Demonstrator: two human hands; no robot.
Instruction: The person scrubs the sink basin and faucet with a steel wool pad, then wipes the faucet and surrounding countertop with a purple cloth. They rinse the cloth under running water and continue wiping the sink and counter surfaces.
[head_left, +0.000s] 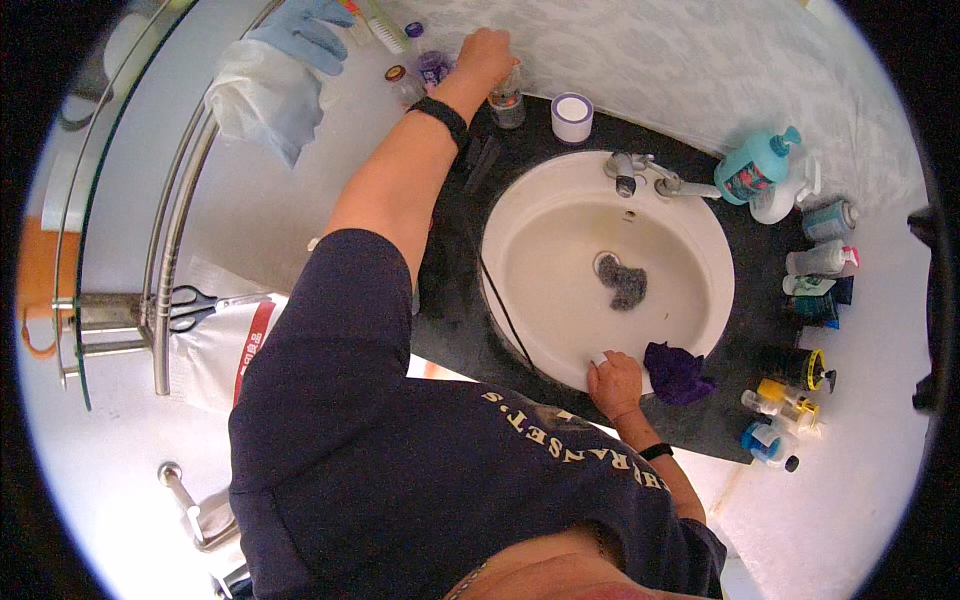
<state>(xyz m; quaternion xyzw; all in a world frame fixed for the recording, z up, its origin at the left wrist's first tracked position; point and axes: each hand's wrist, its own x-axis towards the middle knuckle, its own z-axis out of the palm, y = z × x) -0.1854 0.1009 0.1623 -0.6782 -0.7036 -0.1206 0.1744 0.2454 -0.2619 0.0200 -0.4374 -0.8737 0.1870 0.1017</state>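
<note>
My left hand reaches to the back of the black countertop, its fingers closed around the top of a clear bottle bearing a label. My right hand rests at the front rim of the white washbasin. A small white piece shows at its fingertips, mostly hidden by the fingers. Beside that hand, a crumpled dark purple cloth lies over the rim. Inside the basin, a dark grey scrubbing pad or cloth lies by the drain.
A chrome faucet stands behind the basin. Right of it are a turquoise pump bottle and several toiletry bottles. A white tub with a purple rim sits at the back. At left, rubber gloves hang on a metal rail near scissors.
</note>
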